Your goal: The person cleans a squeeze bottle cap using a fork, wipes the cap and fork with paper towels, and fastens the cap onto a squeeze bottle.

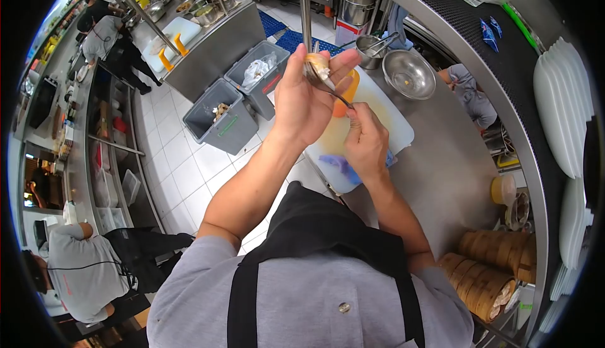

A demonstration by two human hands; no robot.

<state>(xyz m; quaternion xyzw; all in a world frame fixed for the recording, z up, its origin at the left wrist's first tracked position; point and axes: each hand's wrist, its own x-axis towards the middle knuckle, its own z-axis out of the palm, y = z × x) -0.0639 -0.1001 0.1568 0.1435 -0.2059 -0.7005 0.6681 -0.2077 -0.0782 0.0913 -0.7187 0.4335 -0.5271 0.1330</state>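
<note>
My left hand (304, 105) is raised with its palm up. It cups a small pale yellow and white piece of food (320, 65), whose exact kind I cannot make out. My right hand (367, 135) is closed around the thin handle of a metal utensil (341, 99). The utensil's head reaches the food in my left palm; whether it is a spoon or a fork is unclear. Behind and below my hands, an orange container (346, 93) stands on a white cutting board (398, 126). A bluish-purple item (340, 162) lies on the board's near end, partly behind my right hand.
A steel bowl (423, 89) and a pot with utensils (370, 53) stand beyond the board on the steel counter (441, 165). Bamboo steamers (476, 285) are stacked at the right. Grey bins (228, 130) stand on the floor to the left. Co-workers (82, 266) are at the left counters.
</note>
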